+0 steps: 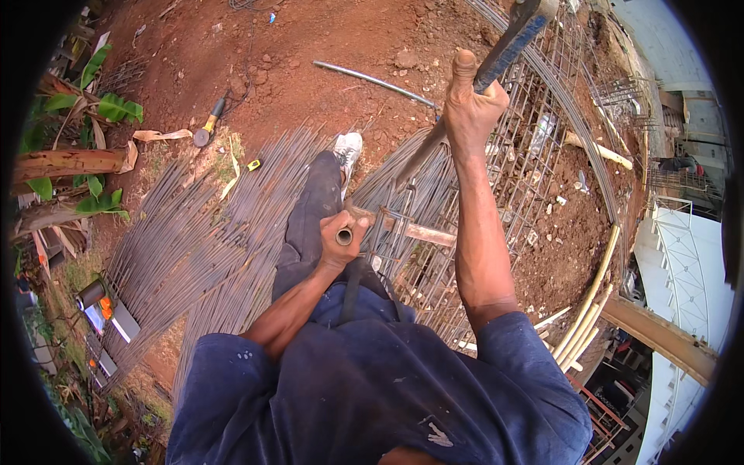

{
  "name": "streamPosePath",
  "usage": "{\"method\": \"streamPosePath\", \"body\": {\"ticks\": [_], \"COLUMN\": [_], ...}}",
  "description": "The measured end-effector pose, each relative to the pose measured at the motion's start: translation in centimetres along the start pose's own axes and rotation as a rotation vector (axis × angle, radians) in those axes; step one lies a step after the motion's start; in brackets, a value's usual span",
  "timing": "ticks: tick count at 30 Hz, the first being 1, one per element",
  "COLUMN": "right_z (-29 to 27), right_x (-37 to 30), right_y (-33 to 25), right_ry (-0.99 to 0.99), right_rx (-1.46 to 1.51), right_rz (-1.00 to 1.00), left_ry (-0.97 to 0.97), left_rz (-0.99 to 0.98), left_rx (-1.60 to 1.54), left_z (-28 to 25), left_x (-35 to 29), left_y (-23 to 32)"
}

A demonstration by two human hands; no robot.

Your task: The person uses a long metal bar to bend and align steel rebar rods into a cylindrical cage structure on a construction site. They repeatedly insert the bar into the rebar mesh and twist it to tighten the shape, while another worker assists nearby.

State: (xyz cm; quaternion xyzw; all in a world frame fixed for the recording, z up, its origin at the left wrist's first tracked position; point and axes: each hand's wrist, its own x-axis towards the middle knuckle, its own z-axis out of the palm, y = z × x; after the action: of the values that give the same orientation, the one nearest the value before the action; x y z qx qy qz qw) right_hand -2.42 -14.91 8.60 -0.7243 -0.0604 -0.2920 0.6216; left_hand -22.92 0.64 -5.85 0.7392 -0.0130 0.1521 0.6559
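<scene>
My left hand (pixel 338 249) is closed around a hollow metal pipe (pixel 343 237), whose open end points up. Most of the pipe is hidden below the fist. My right hand (pixel 473 116), raised higher on the right, grips a long dark metal bar (pixel 508 53) with worn blue paint; it slants from the upper right down to the middle. Between and below the hands, a narrow wooden beam (pixel 426 234) has metal rods around its left end. My leg with a white shoe (pixel 349 151) stands beside the pipe among thin steel rods (pixel 194 248).
On the red soil at left lie a yellow-black angle grinder (pixel 206 130) and a yellow tape measure (pixel 253 165). A loose metal pipe (pixel 372 80) lies ahead. Tied rebar cages (pixel 515 178) run along the right, near pale poles (pixel 585 329). Banana plants (pixel 101 108) border the left.
</scene>
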Motion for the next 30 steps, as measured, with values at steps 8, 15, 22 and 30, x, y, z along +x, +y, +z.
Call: {"method": "streamPosePath", "body": {"ticks": [8,15,22,30], "right_z": [8.6,1.6,-19.1,-26.3], "right_x": [7.4,5.7,-13.2,-34.3], "right_y": [5.6,6.6,-5.5,-7.4], "right_ry": [-0.117,0.161,-0.104,1.024], "right_rx": [-0.133,-0.378,0.317,0.451], "right_rz": [0.161,0.328,0.02,0.329], "left_ry": [-0.051,-0.111,-0.195,-0.201], "left_rz": [-0.036,-0.035,-0.004,0.009], "left_rx": [0.066,0.037,-0.007,0.08], "left_z": [-1.0,-0.9,-0.8,-1.3], "left_x": [-0.9,-1.6,-1.9,-1.8], "left_y": [-0.6,-2.5,-2.8,-5.3]}}
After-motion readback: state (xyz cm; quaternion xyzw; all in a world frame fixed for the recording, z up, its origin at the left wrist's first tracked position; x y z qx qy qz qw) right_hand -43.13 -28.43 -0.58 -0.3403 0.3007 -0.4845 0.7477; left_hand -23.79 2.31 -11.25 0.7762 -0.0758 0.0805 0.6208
